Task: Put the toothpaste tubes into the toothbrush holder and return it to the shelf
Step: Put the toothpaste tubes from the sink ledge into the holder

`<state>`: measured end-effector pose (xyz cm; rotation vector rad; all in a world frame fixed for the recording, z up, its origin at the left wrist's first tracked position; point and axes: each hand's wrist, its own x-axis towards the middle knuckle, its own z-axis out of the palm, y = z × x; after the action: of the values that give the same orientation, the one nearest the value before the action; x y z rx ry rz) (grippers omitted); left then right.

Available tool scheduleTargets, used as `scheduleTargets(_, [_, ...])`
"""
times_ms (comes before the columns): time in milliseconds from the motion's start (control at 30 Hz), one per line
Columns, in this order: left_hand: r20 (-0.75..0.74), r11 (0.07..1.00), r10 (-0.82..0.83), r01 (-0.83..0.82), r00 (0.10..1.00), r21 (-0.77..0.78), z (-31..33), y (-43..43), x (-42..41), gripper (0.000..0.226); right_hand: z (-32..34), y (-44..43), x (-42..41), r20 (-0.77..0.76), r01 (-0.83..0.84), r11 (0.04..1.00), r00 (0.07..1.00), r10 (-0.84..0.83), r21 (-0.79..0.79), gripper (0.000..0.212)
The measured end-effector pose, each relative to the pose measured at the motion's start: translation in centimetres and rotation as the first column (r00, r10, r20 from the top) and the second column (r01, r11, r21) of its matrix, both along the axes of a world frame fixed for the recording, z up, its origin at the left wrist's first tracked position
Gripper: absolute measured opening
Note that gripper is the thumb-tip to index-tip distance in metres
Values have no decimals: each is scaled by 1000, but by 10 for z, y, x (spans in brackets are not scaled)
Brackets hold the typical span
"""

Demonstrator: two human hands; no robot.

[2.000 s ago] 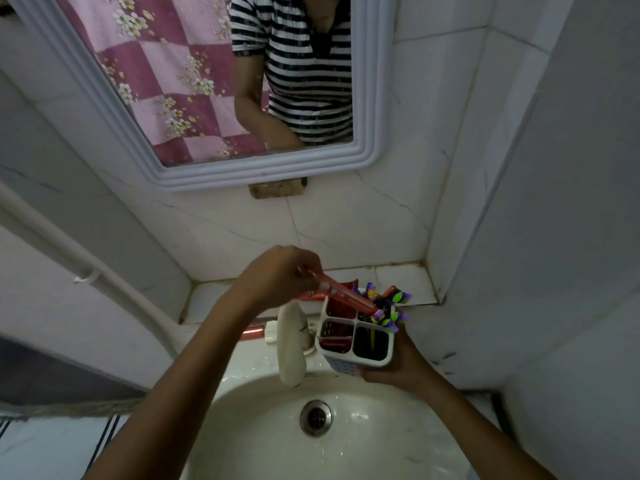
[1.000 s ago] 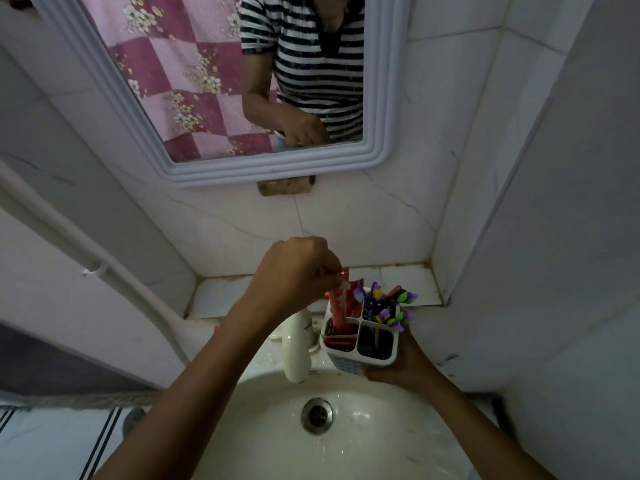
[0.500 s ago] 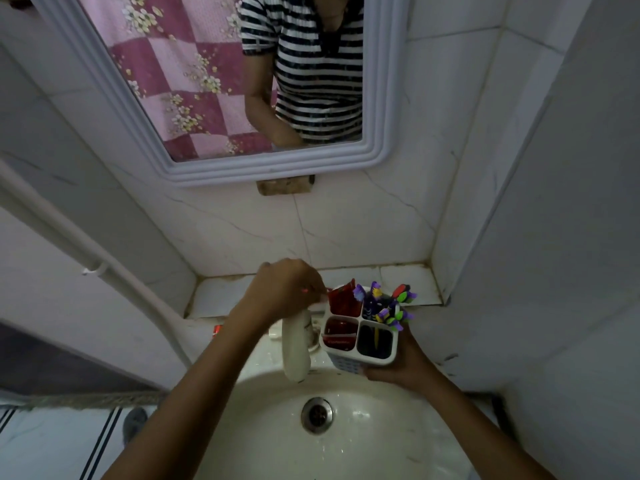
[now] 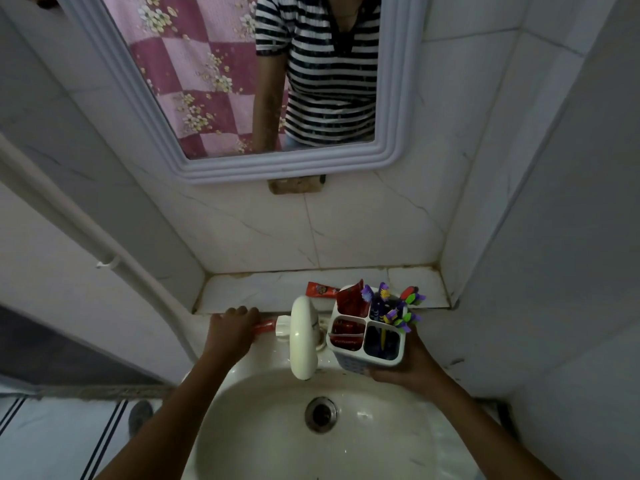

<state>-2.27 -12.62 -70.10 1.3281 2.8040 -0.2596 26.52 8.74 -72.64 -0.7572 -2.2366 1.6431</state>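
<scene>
My right hand (image 4: 410,370) holds the white four-compartment toothbrush holder (image 4: 349,362) from below, over the sink's back right rim. Red toothpaste tubes (image 4: 350,299) stand in its two left compartments and several coloured toothbrushes (image 4: 398,308) in the right ones. My left hand (image 4: 230,329) is curled over the end of a red toothpaste tube (image 4: 265,329) that lies on the sink rim left of the tap. Another red tube (image 4: 321,290) lies on the tiled shelf (image 4: 256,289) behind the tap.
A white tap (image 4: 304,337) rises between my hands over the basin (image 4: 363,445), whose drain (image 4: 320,414) is in the middle. A framed mirror (image 4: 221,164) hangs above the shelf. A white pipe (image 4: 69,220) runs down the left wall. A tiled wall closes the right side.
My left hand let go of a tube standing in the holder, then moved down and left to the tube on the sink rim. The holder stayed in my right hand.
</scene>
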Motion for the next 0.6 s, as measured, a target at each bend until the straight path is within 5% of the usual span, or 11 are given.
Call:
scheduleTargets(167, [119, 972, 35, -61, 992, 226, 31, 2, -2, 15, -3, 2, 0, 3, -8, 999, 1000, 8, -38, 105])
scheduleTargets(400, [367, 688, -146, -172, 919, 705, 165, 31, 29, 18, -1, -1, -2, -66, -34, 988, 998, 25, -153, 92])
scheduleTargets(467, [406, 733, -251, -102, 879, 673, 203, 45, 57, 18, -5, 1, -2, -61, -35, 989, 998, 26, -143, 95])
scheduleTargets(600, [314, 886, -403, 281, 859, 370, 225, 82, 113, 22, -4, 3, 0, -19, -31, 996, 999, 29, -78, 107])
